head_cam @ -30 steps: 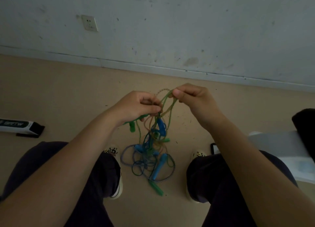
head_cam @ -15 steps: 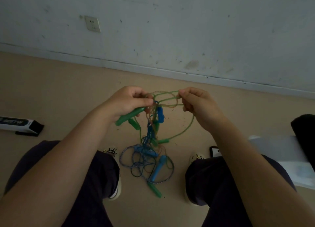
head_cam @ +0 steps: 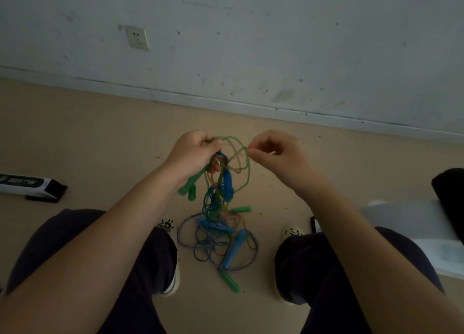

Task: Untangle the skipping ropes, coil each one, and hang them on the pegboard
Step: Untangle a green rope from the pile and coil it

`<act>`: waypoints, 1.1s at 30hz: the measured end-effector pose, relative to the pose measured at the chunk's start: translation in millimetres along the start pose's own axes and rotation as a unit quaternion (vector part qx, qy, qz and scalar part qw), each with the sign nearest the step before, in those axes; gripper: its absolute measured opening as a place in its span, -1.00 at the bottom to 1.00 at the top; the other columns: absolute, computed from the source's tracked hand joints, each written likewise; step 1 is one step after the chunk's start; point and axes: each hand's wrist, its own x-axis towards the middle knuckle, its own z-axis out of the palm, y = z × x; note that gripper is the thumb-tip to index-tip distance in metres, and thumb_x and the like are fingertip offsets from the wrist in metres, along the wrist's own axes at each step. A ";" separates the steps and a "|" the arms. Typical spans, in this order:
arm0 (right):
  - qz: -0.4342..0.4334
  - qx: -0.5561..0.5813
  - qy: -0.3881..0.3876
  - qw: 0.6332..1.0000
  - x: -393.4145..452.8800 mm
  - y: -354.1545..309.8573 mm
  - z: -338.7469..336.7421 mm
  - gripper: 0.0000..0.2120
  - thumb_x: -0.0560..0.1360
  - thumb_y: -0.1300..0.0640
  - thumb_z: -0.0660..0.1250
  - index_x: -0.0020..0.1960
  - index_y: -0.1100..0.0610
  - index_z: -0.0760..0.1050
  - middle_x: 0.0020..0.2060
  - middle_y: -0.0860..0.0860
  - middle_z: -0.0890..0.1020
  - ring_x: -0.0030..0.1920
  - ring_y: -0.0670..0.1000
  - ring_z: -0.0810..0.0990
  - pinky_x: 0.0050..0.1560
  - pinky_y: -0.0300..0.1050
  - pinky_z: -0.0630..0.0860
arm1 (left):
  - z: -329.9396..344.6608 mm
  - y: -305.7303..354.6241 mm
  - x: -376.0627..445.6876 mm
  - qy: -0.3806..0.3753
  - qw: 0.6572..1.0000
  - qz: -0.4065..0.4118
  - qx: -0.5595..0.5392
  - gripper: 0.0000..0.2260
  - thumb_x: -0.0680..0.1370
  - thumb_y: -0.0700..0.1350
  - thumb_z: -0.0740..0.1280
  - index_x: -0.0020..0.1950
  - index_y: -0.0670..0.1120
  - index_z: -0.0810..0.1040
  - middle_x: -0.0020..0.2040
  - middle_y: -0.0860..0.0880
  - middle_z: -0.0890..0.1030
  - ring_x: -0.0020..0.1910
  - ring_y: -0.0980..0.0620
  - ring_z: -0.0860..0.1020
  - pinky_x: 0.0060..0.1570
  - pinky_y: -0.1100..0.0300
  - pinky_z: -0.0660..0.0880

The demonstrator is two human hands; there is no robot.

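Note:
A tangle of skipping ropes point(head_cam: 218, 203) hangs between my knees, green, blue and orange cords knotted together. My left hand point(head_cam: 194, 153) grips a bunch of the cords and a green handle point(head_cam: 188, 187) that sticks out below the fist. My right hand point(head_cam: 273, 153) pinches a loop of the green rope point(head_cam: 247, 168) at its fingertips, a little apart from the left hand. The lower part of the tangle lies on the floor, with a blue handle point(head_cam: 233, 248), another green handle point(head_cam: 229, 282) and a blue-white braided rope point(head_cam: 183, 238).
I sit facing a white wall with a socket point(head_cam: 136, 37). A black and white box point(head_cam: 30, 185) lies on the beige floor at the left. At the right stand a grey-white surface point(head_cam: 411, 223) and a dark object point(head_cam: 449, 198). My shoes point(head_cam: 167, 224) flank the ropes.
My right hand has drawn the green loop to the right, away from the left hand. The left hand has taken the green handle into its fist. The view has tilted slightly.

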 end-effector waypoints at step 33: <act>0.079 -0.040 -0.052 0.995 1.5 0.9 7.8 -0.89 0.44 0.07 0.52 -0.16 0.04 0.60 -0.28 0.03 0.68 -0.29 -0.07 0.56 -0.18 -0.13 0.51 | 5.7 0.6 -1.9 -0.105 0.964 -0.031 -0.242 -0.96 0.54 -0.26 0.39 -0.05 -0.16 0.57 -0.23 -0.04 0.68 -0.25 0.05 0.67 -0.24 0.21 0.60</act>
